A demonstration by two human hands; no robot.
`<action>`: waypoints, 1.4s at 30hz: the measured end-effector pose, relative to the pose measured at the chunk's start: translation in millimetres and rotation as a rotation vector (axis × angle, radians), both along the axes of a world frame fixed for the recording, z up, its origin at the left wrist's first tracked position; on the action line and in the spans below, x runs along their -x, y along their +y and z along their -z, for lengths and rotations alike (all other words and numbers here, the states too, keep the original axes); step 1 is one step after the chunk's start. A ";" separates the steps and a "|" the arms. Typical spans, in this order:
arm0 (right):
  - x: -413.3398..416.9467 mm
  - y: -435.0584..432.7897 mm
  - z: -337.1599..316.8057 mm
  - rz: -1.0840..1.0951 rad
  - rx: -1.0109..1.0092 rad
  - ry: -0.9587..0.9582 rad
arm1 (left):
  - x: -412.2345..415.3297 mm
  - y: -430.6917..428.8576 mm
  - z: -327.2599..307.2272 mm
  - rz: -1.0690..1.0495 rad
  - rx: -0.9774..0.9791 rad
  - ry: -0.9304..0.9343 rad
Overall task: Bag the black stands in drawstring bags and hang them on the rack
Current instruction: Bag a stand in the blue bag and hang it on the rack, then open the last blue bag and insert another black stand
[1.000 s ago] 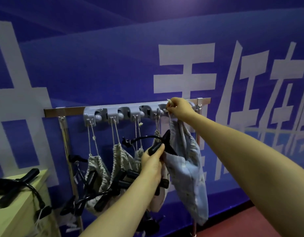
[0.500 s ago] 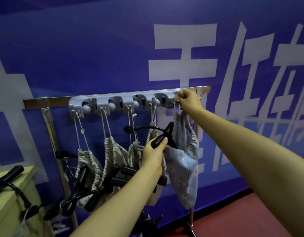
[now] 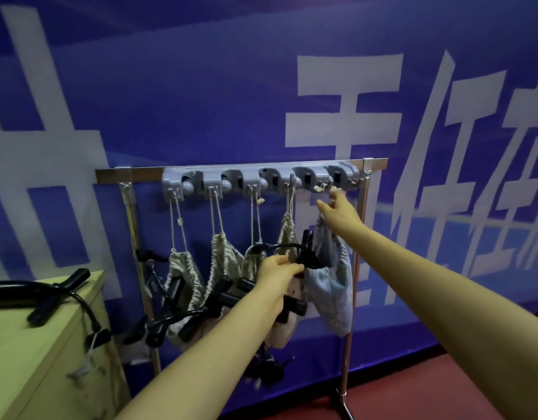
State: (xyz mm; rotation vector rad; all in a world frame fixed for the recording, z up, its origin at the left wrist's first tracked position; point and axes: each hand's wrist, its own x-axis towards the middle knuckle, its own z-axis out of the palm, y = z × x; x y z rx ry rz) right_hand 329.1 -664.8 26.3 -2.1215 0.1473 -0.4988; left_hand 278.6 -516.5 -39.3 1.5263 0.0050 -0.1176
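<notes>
A grey hook strip [image 3: 261, 177] runs along the metal rack's top bar. Several drawstring bags hang from it, among them striped bags [image 3: 183, 277] and a light blue bag [image 3: 331, 286] at the right end. A black stand [image 3: 307, 250] sticks out of the blue bag's mouth. My left hand [image 3: 277, 274] grips that stand at the bag's opening. My right hand [image 3: 337, 210] sits just under the rightmost hook with fingers spread, above the blue bag. The bag's knotted cord [image 3: 320, 187] lies over the hook.
A pale wooden cabinet [image 3: 34, 344] stands at the left with another black stand [image 3: 49, 295] lying on it. The rack's right post [image 3: 352, 292] runs down to a red floor [image 3: 413, 389]. A blue printed banner [image 3: 231, 86] covers the wall behind.
My right hand has let go at the hook and dropped slightly, its fingers now spread. The blue bag hangs lower from its cord. My left hand has kept its grip on the stand.
</notes>
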 end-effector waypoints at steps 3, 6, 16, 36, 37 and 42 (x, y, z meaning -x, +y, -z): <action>17.8 8.2 -5.0 -0.007 0.029 0.061 | 11.9 23.9 -5.7 -0.012 0.026 0.006; 43.3 35.3 -17.6 -0.035 0.068 0.055 | 32.2 61.4 -16.3 -0.073 0.052 -0.001; 127.0 224.3 -35.4 -0.370 0.097 -0.057 | 136.9 242.9 -22.5 -0.339 -0.014 -0.121; 236.9 524.3 124.1 -0.498 0.334 0.157 | 269.5 561.6 61.1 -1.142 -1.072 0.001; 235.1 526.0 127.0 -0.484 0.347 0.142 | 267.1 568.3 60.8 -1.169 -1.060 0.026; 220.4 532.1 130.8 -0.451 0.409 0.083 | 243.8 592.6 57.5 -1.169 -1.114 0.073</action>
